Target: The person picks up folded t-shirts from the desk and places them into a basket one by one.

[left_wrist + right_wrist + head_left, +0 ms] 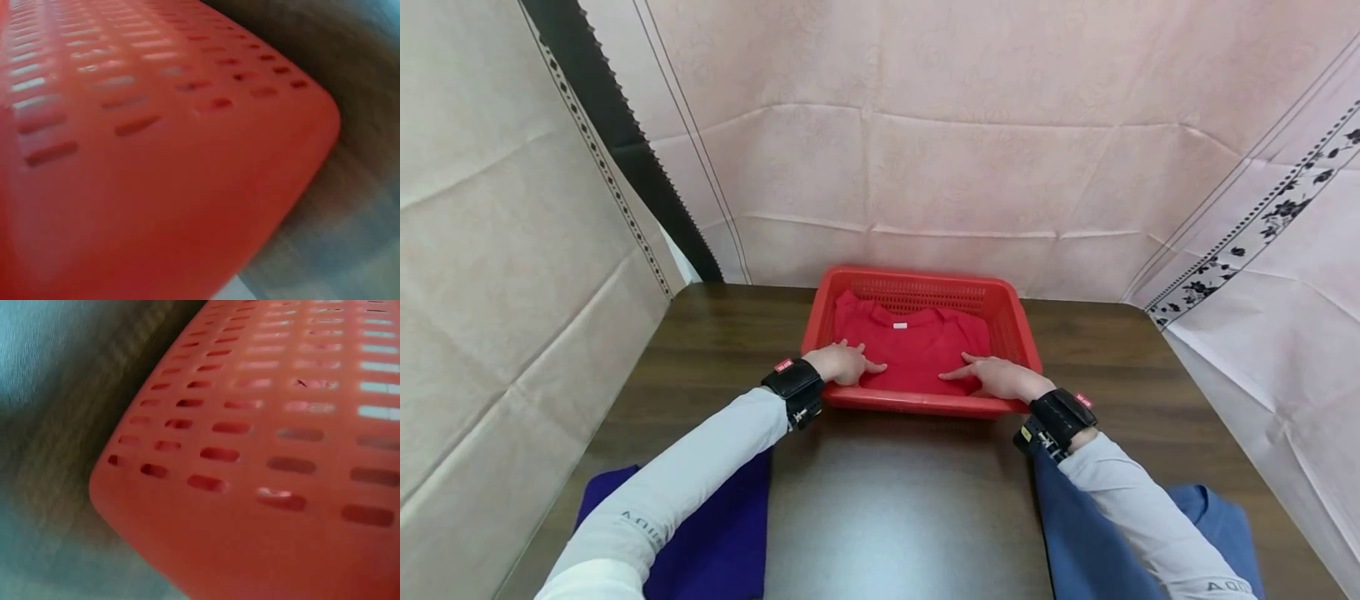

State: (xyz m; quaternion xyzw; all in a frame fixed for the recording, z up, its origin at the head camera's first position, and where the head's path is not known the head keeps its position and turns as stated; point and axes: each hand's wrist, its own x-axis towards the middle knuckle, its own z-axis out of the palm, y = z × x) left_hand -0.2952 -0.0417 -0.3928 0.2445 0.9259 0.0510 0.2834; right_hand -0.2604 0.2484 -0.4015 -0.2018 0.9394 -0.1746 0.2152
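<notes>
A red shirt with a small white neck label lies flat inside a red plastic basket. My left hand reaches over the basket's left side, its fingers spread on the shirt. From the right, my right hand rests on the shirt too, fingers extended and pointing inward. The left wrist view holds only the basket's slotted outer wall, and the right wrist view likewise shows the slotted wall; neither hand appears in them.
A dark purple cloth lies on the wooden table under my left forearm. Folded blue clothing lies beneath the right forearm. Pale patterned sheets hang behind the table and at both sides.
</notes>
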